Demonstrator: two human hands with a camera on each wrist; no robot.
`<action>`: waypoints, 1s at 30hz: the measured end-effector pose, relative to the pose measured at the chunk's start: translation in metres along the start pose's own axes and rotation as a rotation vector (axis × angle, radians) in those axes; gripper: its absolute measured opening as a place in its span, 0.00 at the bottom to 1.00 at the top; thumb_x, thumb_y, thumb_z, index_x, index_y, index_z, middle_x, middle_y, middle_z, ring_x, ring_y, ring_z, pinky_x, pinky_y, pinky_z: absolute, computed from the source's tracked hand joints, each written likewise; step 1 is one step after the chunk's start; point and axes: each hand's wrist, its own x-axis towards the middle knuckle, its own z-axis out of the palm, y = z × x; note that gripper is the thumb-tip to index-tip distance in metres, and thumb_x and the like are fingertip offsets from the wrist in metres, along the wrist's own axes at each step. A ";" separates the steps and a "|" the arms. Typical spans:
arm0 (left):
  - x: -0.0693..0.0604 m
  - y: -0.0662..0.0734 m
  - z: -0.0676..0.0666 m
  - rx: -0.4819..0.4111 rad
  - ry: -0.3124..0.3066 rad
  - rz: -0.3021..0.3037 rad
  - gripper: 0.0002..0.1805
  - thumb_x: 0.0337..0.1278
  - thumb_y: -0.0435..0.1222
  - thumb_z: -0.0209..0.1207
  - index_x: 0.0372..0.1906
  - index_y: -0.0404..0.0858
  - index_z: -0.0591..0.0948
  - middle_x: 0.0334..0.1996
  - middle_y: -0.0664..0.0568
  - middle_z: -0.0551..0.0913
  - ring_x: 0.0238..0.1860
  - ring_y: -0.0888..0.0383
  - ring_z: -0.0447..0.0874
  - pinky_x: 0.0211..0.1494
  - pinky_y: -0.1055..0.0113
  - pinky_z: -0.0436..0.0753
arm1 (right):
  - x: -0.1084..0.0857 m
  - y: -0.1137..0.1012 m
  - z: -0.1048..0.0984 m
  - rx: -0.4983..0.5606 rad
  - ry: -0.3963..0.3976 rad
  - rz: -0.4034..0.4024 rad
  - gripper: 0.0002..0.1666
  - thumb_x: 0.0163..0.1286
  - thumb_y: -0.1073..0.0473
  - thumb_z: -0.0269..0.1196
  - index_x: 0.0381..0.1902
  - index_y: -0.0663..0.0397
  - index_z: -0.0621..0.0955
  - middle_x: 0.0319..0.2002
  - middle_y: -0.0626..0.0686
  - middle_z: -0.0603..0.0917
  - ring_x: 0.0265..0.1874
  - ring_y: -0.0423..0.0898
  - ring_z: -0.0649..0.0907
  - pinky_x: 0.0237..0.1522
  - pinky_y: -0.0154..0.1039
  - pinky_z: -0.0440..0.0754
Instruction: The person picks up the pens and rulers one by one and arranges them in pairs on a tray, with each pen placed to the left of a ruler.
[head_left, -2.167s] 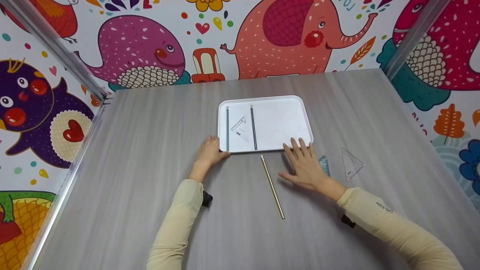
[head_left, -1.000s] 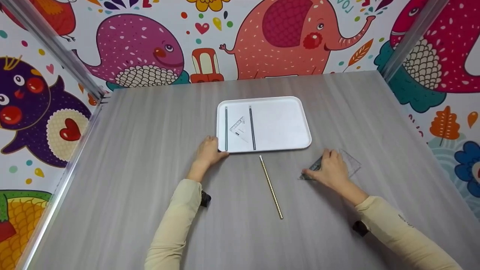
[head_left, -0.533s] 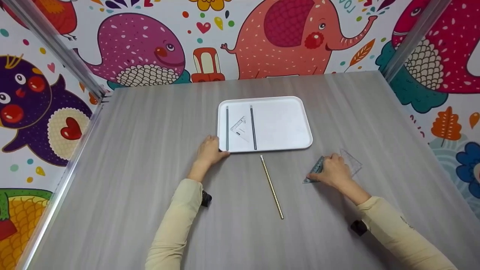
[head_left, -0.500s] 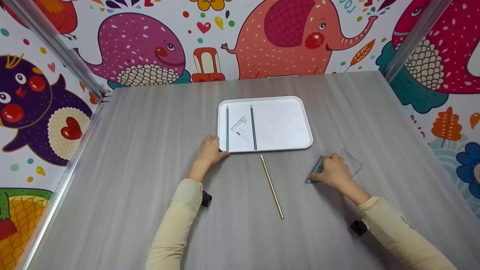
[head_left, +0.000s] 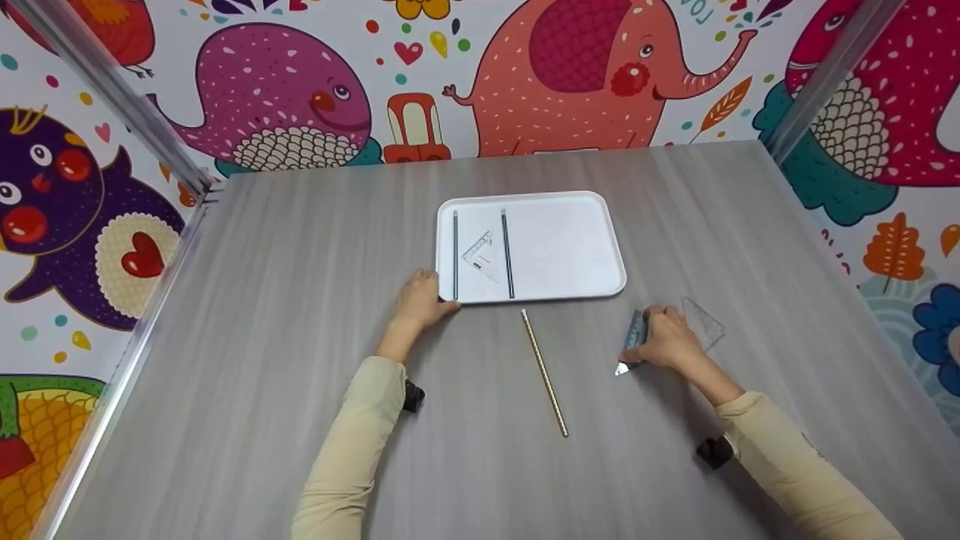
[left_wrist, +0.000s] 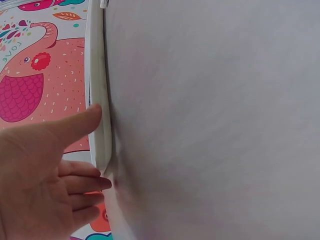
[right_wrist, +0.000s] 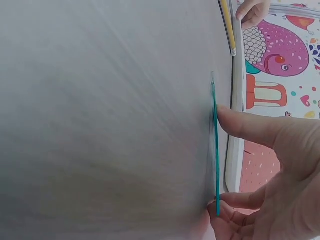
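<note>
My left hand (head_left: 418, 301) holds the near left corner of a white tray (head_left: 570, 247); its thumb lies along the rim in the left wrist view. My right hand (head_left: 670, 337) pinches a bluish-green transparent set square (head_left: 635, 330) between thumb and fingers, right of the tray's front. Seen edge-on in the right wrist view, that set square (right_wrist: 217, 150) is a thin teal line close to the tabletop; whether it touches cannot be told. Inside the tray lie two dark pencils, a left pencil (head_left: 455, 259) and a right pencil (head_left: 508, 255), with a clear set square (head_left: 481, 255) between them.
A gold pencil (head_left: 545, 375) lies on the grey table (head_left: 315, 240) in front of the tray, between the arms. Just beyond the right hand lies another clear set square (head_left: 705, 326), partly hidden by that hand. Cartoon-printed walls (head_left: 285, 97) border the table.
The right hand has left the tray's front edge, moved right and toward me, and taken hold of the teal set square, which has turned. The left hand has stayed at the tray corner.
</note>
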 end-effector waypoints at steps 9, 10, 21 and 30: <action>0.001 0.001 0.000 -0.013 -0.017 -0.021 0.35 0.48 0.46 0.64 0.54 0.25 0.70 0.56 0.34 0.71 0.62 0.43 0.63 0.66 0.56 0.61 | 0.000 0.005 0.000 0.074 -0.022 -0.018 0.49 0.42 0.51 0.73 0.53 0.80 0.65 0.44 0.75 0.70 0.42 0.64 0.72 0.44 0.58 0.72; 0.001 0.001 0.000 -0.014 -0.017 -0.022 0.35 0.47 0.46 0.64 0.54 0.25 0.70 0.56 0.34 0.71 0.62 0.43 0.62 0.66 0.56 0.61 | 0.000 0.005 0.000 0.087 -0.023 -0.020 0.48 0.42 0.52 0.73 0.53 0.80 0.65 0.45 0.76 0.70 0.43 0.65 0.72 0.45 0.58 0.71; 0.001 0.001 -0.001 -0.013 -0.012 -0.016 0.34 0.48 0.46 0.64 0.54 0.25 0.71 0.56 0.34 0.71 0.62 0.43 0.63 0.66 0.56 0.61 | -0.001 0.007 -0.001 0.518 -0.123 0.042 0.35 0.46 0.71 0.65 0.53 0.77 0.66 0.34 0.59 0.71 0.30 0.46 0.73 0.26 0.34 0.79; 0.000 0.001 -0.001 -0.003 -0.002 -0.007 0.35 0.48 0.46 0.64 0.54 0.24 0.70 0.56 0.33 0.71 0.62 0.42 0.62 0.66 0.56 0.61 | -0.003 0.010 0.001 0.790 -0.239 0.071 0.32 0.49 0.74 0.54 0.56 0.78 0.65 0.35 0.53 0.66 0.31 0.40 0.71 0.30 0.30 0.78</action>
